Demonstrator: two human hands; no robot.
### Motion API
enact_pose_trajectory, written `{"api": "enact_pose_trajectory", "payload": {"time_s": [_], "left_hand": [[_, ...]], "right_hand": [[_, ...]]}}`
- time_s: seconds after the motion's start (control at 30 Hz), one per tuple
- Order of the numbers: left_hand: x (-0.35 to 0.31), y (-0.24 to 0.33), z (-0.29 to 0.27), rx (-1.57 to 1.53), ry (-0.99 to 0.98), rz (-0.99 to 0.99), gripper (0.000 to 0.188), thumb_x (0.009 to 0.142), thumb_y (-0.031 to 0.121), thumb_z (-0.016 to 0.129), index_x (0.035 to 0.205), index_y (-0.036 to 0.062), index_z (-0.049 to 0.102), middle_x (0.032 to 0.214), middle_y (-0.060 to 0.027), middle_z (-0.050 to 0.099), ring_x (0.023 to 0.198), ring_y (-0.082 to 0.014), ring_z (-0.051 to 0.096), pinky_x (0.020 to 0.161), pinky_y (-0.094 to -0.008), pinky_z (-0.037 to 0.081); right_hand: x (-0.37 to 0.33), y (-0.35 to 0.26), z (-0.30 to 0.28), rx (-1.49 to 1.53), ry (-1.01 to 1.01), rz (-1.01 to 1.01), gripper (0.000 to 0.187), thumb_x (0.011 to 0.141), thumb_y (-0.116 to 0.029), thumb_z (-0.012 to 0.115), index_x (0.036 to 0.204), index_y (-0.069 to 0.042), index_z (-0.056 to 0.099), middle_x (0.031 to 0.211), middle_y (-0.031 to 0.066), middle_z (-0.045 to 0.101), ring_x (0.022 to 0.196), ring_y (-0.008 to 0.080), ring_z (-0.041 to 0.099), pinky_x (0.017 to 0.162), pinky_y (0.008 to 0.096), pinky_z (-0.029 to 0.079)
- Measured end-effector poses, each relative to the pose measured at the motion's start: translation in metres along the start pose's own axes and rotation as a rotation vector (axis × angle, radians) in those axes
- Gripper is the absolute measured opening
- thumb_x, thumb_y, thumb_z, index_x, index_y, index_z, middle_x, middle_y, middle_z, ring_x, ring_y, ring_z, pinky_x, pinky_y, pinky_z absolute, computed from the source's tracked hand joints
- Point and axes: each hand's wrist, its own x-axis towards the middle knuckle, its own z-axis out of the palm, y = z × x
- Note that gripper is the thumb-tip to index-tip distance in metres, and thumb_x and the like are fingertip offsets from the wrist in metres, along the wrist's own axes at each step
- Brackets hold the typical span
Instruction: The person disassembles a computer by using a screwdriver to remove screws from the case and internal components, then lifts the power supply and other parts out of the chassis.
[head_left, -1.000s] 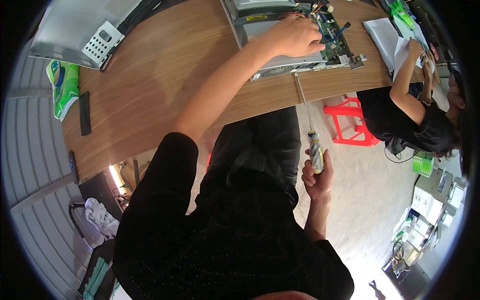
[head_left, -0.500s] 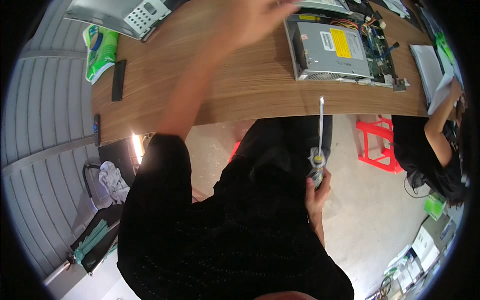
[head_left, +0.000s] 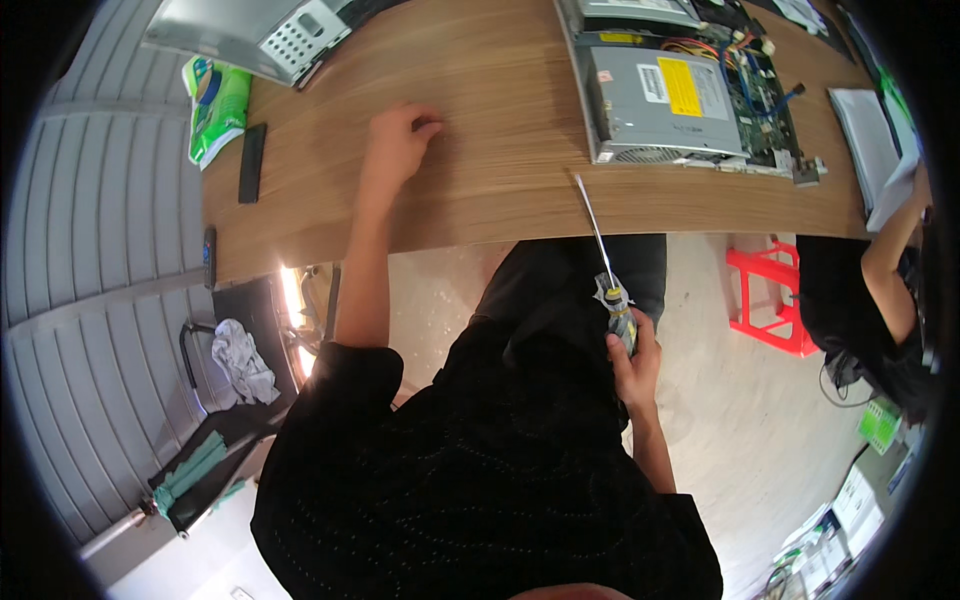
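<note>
Corrugated grey wall (head_left: 80, 200) stands well to the left of the open computer case (head_left: 581, 100), which rests on a wood-grain tabletop (head_left: 480, 190). Also left of the case are a silver panel (head_left: 225, 35), a green packet (head_left: 225, 115) and a black bar (head_left: 251, 165); papers (head_left: 868, 140) lie to its right, beside a co-worker's arm (head_left: 890, 270).

Work on the case looks partway: its circuit board (head_left: 770, 125) and coloured wires (head_left: 690, 46) are exposed, while a metal box (head_left: 635, 118) with a yellow label sits inside its near part. Whether any screws are out is too small to tell.

The left arm stretches forward over the tabletop, left of the case; the left hand (head_left: 397, 142) is loosely curled, thumb and forefinger bent toward the case, with nothing visible in it. The right hand (head_left: 637, 362), nearer the body than the case, wraps its fingers around the handle of a screwdriver (head_left: 614, 296). Its blade slants up and leftward, the tip near the case's front left corner but apart from it.
</note>
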Motion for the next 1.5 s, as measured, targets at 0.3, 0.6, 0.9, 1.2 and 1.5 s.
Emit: {"api": "enact_pose_trajectory", "payload": {"time_s": [0.3,0.6,0.9,1.2,1.5], "left_hand": [[-0.013,0.059,0.011,-0.686,-0.057,-0.162,0.013,0.086,0.008,0.070,0.097,-0.0001,0.069,0.088,-0.0084,0.071,0.077,-0.0135,0.063,0.074,-0.0278,0.050],[-0.025,0.085,0.031,-1.353,-0.407,-0.242,0.012,0.087,-0.001,0.067,0.099,-0.0023,0.069,0.091,-0.0091,0.069,0.084,-0.0152,0.062,0.073,-0.0289,0.049],[-0.024,0.082,0.033,-1.443,-0.461,-0.253,0.015,0.086,-0.003,0.067,0.101,-0.0034,0.069,0.094,-0.0113,0.069,0.087,-0.0167,0.062,0.074,-0.0294,0.049],[-0.025,0.085,0.041,-1.472,-0.559,-0.265,0.012,0.085,-0.004,0.067,0.097,-0.0045,0.067,0.090,-0.0104,0.067,0.081,-0.0180,0.062,0.074,-0.0295,0.050],[-0.039,0.093,0.058,-1.588,-0.659,-0.432,0.011,0.093,0.005,0.064,0.102,-0.0005,0.065,0.094,-0.0079,0.065,0.085,-0.0164,0.062,0.079,-0.0322,0.054]], "right_hand": [[0.003,-0.025,0.003,-0.029,0.018,-0.250,0.040,0.085,-0.015,0.069,0.120,0.000,0.057,0.100,0.0186,0.067,0.090,0.0340,0.067,0.081,0.0365,0.051],[0.015,-0.038,-0.002,-0.070,0.017,-0.265,0.043,0.084,-0.018,0.071,0.120,0.002,0.058,0.104,0.0204,0.068,0.092,0.0361,0.067,0.082,0.0376,0.052],[0.019,-0.038,-0.002,-0.069,0.020,-0.292,0.042,0.085,-0.018,0.070,0.119,0.003,0.058,0.104,0.0200,0.068,0.092,0.0369,0.067,0.081,0.0377,0.052],[0.017,-0.036,-0.005,-0.110,0.042,-0.321,0.041,0.083,-0.014,0.071,0.119,0.003,0.058,0.105,0.0193,0.067,0.090,0.0360,0.067,0.079,0.0368,0.052],[0.002,-0.028,-0.014,-0.174,0.122,-0.381,0.043,0.080,-0.009,0.072,0.120,0.002,0.058,0.093,0.0186,0.066,0.077,0.0332,0.065,0.068,0.0347,0.051]]}}
